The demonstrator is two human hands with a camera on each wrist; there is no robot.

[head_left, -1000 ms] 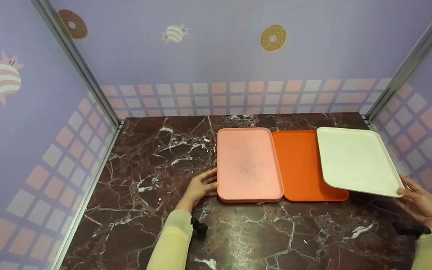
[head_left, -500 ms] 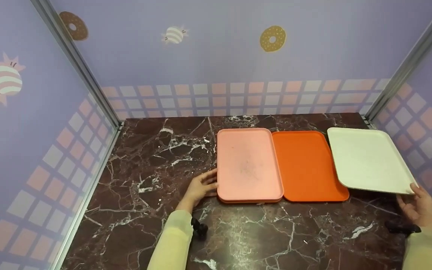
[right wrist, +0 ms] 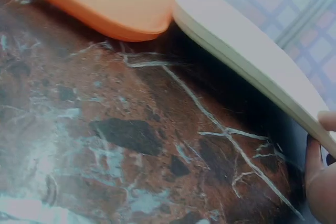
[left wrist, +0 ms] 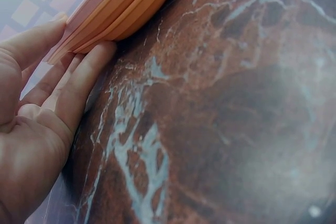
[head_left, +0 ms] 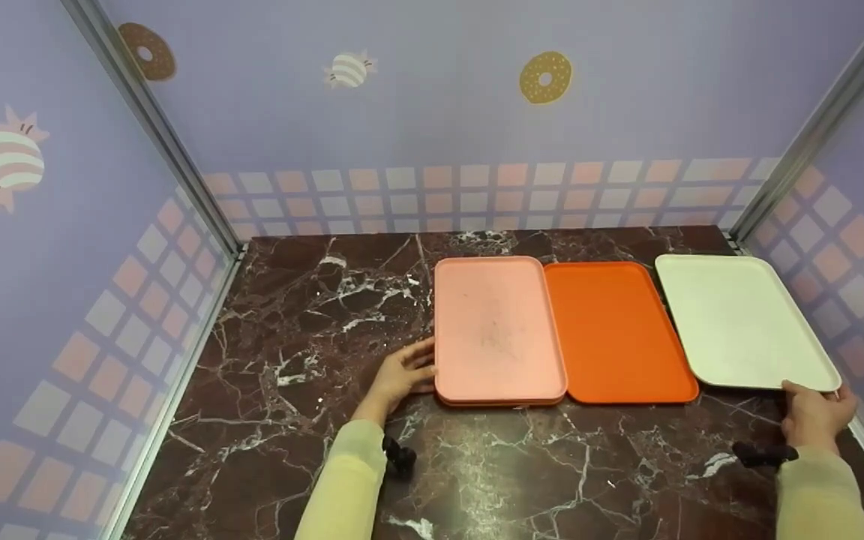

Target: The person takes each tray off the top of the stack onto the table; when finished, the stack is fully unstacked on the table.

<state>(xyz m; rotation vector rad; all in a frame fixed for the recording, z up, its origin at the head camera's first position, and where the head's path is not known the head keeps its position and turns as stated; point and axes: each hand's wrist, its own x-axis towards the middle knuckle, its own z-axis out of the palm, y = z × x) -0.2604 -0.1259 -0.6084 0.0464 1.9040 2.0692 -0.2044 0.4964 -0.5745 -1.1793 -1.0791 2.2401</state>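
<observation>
A pink tray (head_left: 498, 330) tops a stack whose lower edges show orange in the left wrist view. My left hand (head_left: 398, 377) touches the stack's left side with fingers extended; the thumb meets the upper edge and the fingertips (left wrist: 102, 51) reach the lower edge. Right of it lies an orange tray (head_left: 619, 334). Farther right is a white tray (head_left: 747, 322), slightly turned. My right hand (head_left: 816, 411) pinches its near edge by the right corner, thumb above and a finger below. In the right wrist view dark shadow lies under the white tray's near edge.
The trays are on a dark marbled tabletop (head_left: 312, 450). Lilac walls (head_left: 432, 112) with metal corner posts enclose the back and both sides. The right wall stands close to the white tray.
The white tray has shifted right, off the orange tray, and has turned slightly. My right hand has moved left along its near edge over the last half second. My left hand stays put.
</observation>
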